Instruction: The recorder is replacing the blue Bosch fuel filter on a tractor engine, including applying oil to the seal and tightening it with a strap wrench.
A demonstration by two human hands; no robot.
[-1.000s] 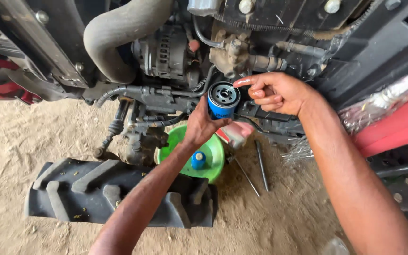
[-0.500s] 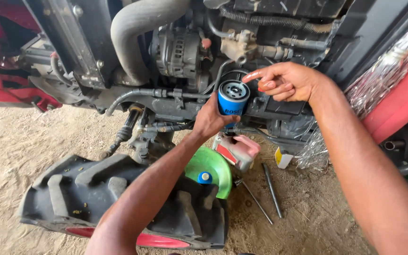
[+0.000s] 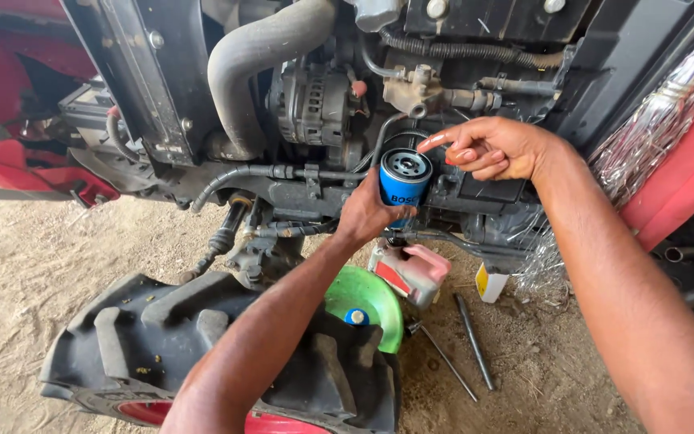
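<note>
Head camera looks down on my two bare arms reaching toward the underside of an engine (image 3: 315, 104). My left hand (image 3: 367, 213) grips a blue oil filter (image 3: 404, 178) from below, its fingers wrapped round the can so the round metal face with its ring of holes points up and toward me. The filter sits just in front of the engine block, right under a thick grey hose (image 3: 255, 72) and beside the alternator. My right hand (image 3: 496, 149) hovers just beside the filter's top edge, holding nothing; its fingers are loosely curled with the index finger stretched out toward the rim, and I cannot tell whether the tip touches it.

Below my left forearm lies a big black tyre (image 3: 202, 345) on the sandy ground (image 3: 26, 273). A green funnel (image 3: 367, 297) rests against the tyre, and a grey and red oil can (image 3: 411, 269) lies just behind it. Two thin metal rods (image 3: 471, 341) lie on the sand to the right of the funnel, near a small white and yellow container (image 3: 489, 283).
</note>
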